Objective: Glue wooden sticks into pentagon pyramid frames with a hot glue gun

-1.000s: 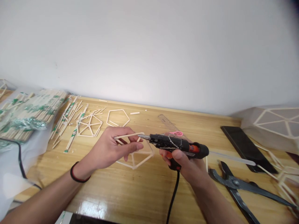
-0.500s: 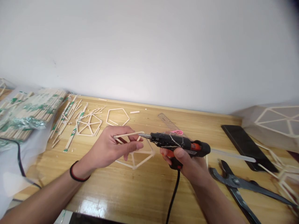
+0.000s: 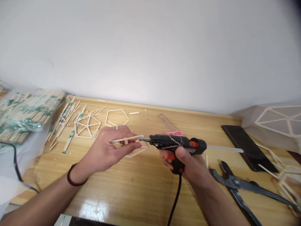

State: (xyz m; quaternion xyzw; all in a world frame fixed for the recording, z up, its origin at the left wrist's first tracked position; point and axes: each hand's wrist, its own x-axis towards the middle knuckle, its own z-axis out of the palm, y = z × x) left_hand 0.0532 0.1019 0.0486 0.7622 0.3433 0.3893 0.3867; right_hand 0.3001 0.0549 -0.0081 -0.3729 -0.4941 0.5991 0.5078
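My left hand (image 3: pixel 115 146) pinches a frame of thin wooden sticks (image 3: pixel 137 153), held over the table and partly hidden by my fingers. My right hand (image 3: pixel 188 163) is wrapped round the handle of a black hot glue gun (image 3: pixel 174 142) with an orange trigger. The gun points left, and its metal nozzle meets a corner of the stick frame close to my left fingertips. A pale glue stick (image 3: pixel 225 148) juts from the gun's back end. On the table beyond my left hand lie a spoked pentagon of sticks (image 3: pixel 87 125) and a plain stick pentagon (image 3: pixel 117 117).
Bagged chopsticks (image 3: pixel 35 110) and loose sticks (image 3: pixel 66 121) lie at left. A clear ruler (image 3: pixel 166 121) and pink scissors handles (image 3: pixel 175 133) are behind the gun. At right are a black phone (image 3: pixel 246 147), large metal cutters (image 3: pixel 237 183) and a covered stick structure (image 3: pixel 277 122).
The stick frame has tipped in my left hand, so its lower part now shows flatter and higher. The glue gun has shifted slightly left with its nozzle still at the corner.
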